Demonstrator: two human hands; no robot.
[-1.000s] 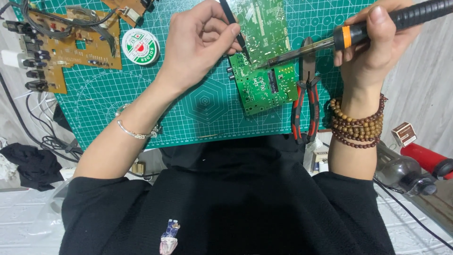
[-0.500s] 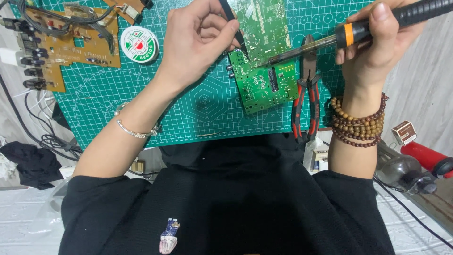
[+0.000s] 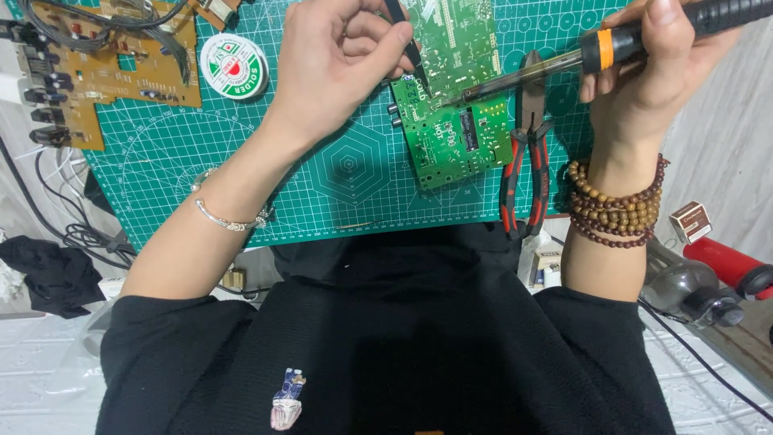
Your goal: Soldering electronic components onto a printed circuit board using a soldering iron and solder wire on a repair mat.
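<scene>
Right hand [image 3: 652,72] grips iron [image 3: 564,66], tip on board [image 3: 455,121]; left hand [image 3: 338,64] beside it pinches tweezers [image 3: 405,36].

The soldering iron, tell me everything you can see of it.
The soldering iron has a black grip, an orange collar and a bare metal shaft. The right hand grips its handle. It slants down leftward, tip resting on the green circuit board, close to the thin black tool in the left hand.
</scene>
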